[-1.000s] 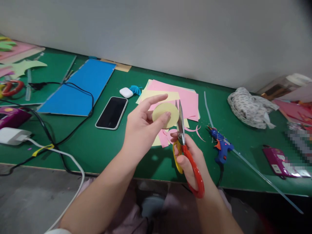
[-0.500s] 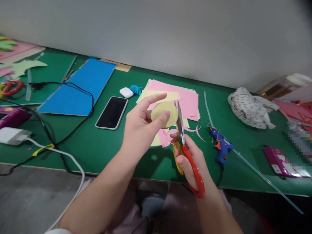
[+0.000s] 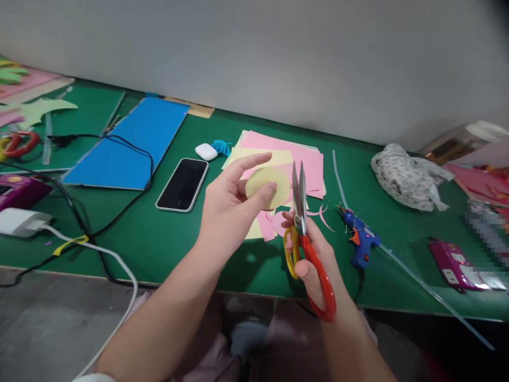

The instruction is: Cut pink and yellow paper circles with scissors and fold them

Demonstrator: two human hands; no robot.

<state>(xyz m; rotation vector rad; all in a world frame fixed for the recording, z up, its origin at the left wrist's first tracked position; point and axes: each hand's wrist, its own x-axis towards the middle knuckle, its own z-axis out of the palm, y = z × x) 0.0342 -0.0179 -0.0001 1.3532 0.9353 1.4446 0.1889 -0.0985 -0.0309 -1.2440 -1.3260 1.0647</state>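
Note:
My left hand [image 3: 230, 204] pinches a pale yellow paper disc [image 3: 274, 183] between thumb and fingers, with the index finger stretched out above it. My right hand [image 3: 314, 254] grips scissors [image 3: 304, 228] with a red and a yellow handle. Their blades point up, slightly parted, just to the right of the disc's edge. Both hands hover above the green table [image 3: 167, 239], over a stack of pink and yellow paper sheets [image 3: 306, 159] and pink offcuts [image 3: 324, 212].
A black phone [image 3: 183, 184], a white earbud case [image 3: 205, 151] and a blue sheet [image 3: 131, 140] lie to the left, with black cables [image 3: 119, 212] and a white charger [image 3: 19, 220]. A blue glue gun [image 3: 361, 241], a patterned cloth [image 3: 409, 175] and a purple packet [image 3: 453, 262] lie to the right.
The scissors have shifted slightly right, away from the disc's edge, and their blades have parted a little. The left hand has held the disc nearly still.

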